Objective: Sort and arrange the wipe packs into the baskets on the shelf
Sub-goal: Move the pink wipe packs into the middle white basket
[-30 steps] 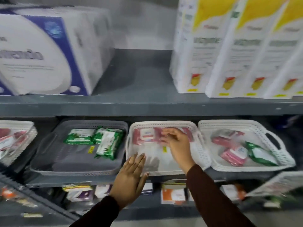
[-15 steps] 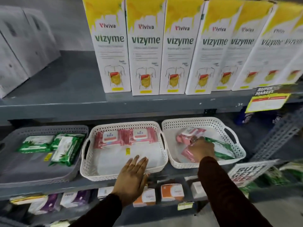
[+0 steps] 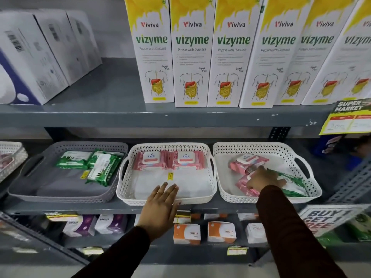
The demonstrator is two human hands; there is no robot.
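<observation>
Three baskets stand side by side on the middle shelf. The grey basket (image 3: 68,196) holds two green wipe packs (image 3: 104,169). Two pink wipe packs (image 3: 150,160) lie side by side at the back of the middle white basket (image 3: 166,200). In the right white basket (image 3: 261,146) lie a pink pack (image 3: 247,160), a second pink pack (image 3: 244,185) and a green pack (image 3: 293,183). My left hand (image 3: 160,205) rests flat on the middle basket's front rim, fingers apart. My right hand (image 3: 263,178) reaches into the right basket, fingers curled over the second pink pack.
Tall white and yellow boxes (image 3: 190,57) and white cartons (image 3: 30,63) fill the upper shelf. Small orange and purple boxes (image 3: 186,233) sit on the lower shelf. Another white basket (image 3: 12,157) shows at the far left. Paper price signs (image 3: 347,119) hang at the right.
My right hand left the middle basket's pink packs and went into the right basket, onto a pink pack. My view swung right. The left hand stayed on the middle basket's rim.
</observation>
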